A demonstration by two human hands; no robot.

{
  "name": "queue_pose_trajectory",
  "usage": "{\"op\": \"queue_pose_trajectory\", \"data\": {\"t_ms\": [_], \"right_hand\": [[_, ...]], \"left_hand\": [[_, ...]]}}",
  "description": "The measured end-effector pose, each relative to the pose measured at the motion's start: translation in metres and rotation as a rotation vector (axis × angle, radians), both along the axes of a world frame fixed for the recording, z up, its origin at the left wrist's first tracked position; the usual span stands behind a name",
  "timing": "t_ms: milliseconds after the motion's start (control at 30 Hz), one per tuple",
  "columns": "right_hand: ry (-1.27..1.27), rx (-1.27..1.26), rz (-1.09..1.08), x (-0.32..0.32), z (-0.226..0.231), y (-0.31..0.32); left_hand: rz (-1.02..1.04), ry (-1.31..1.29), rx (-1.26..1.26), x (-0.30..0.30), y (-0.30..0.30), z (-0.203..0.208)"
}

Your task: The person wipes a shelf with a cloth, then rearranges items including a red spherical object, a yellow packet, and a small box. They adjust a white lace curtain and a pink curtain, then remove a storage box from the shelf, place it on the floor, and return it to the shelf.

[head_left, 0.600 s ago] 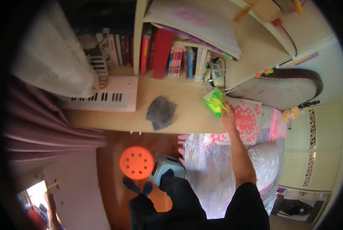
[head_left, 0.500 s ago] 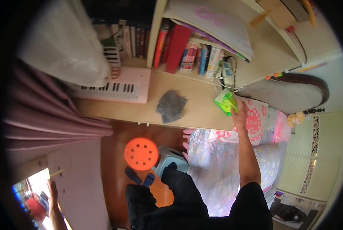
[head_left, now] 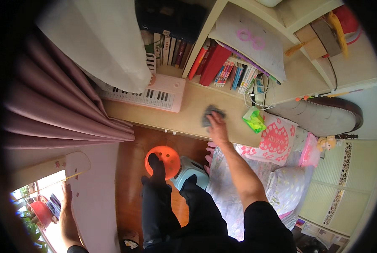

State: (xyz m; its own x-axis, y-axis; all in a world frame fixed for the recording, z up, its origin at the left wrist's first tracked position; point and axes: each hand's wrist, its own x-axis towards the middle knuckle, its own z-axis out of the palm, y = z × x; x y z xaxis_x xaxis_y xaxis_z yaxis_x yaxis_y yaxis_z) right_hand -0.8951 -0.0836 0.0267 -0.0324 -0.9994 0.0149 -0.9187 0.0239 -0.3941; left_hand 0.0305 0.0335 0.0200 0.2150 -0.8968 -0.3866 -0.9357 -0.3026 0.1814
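Note:
My right hand [head_left: 218, 130] reaches over the desk top [head_left: 192, 122], its fingers closed over a crumpled grey cloth [head_left: 209, 119]. Just right of it sits a soft green packet [head_left: 254, 120], which looks like tissues, near the desk's right end. At the lower left, my left hand [head_left: 67, 196] rests along the edge of the bright window opening, with fingers stretched upward and nothing visible in them. My left foot is on a round orange stool [head_left: 171, 162], and my other foot is on a light blue step stool [head_left: 188, 170].
A pink keyboard [head_left: 167, 95] stands at the desk's left under a white curtain [head_left: 99, 46]. Shelves with books [head_left: 216, 63] rise behind. A bed [head_left: 222, 181] with pillows adjoins the right side. A mauve curtain [head_left: 62, 97] and a red pot [head_left: 40, 213] are at left.
My right hand has moved left from the green packet to the grey cloth. My left foot has come up onto the orange stool. The view has shifted slightly.

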Motion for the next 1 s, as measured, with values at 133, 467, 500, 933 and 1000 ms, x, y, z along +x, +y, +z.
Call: {"op": "queue_pose_trajectory", "data": {"t_ms": [133, 467, 500, 933, 1000], "right_hand": [[0.080, -0.001, -0.316, -0.045, -0.004, -0.011], [-0.647, 0.235, -0.082, 0.038, 0.037, 0.048], [-0.817, 0.282, -0.226, 0.033, 0.055, 0.066], [-1.997, -0.083, -0.432, -0.063, 0.372, 0.118], [-2.102, -0.138, -0.315, -0.062, 0.410, 0.105]], "left_hand": [[-0.124, -0.034, -0.287, -0.019, -0.002, 0.001], [-0.068, 0.062, -0.204, -0.064, -0.012, 0.030], [-0.083, 0.062, -0.192, -0.075, -0.016, 0.033], [-1.745, -0.159, -0.351, -0.490, -0.126, 0.164], [-1.689, 0.021, -0.497, -0.564, -0.166, 0.237]]}}
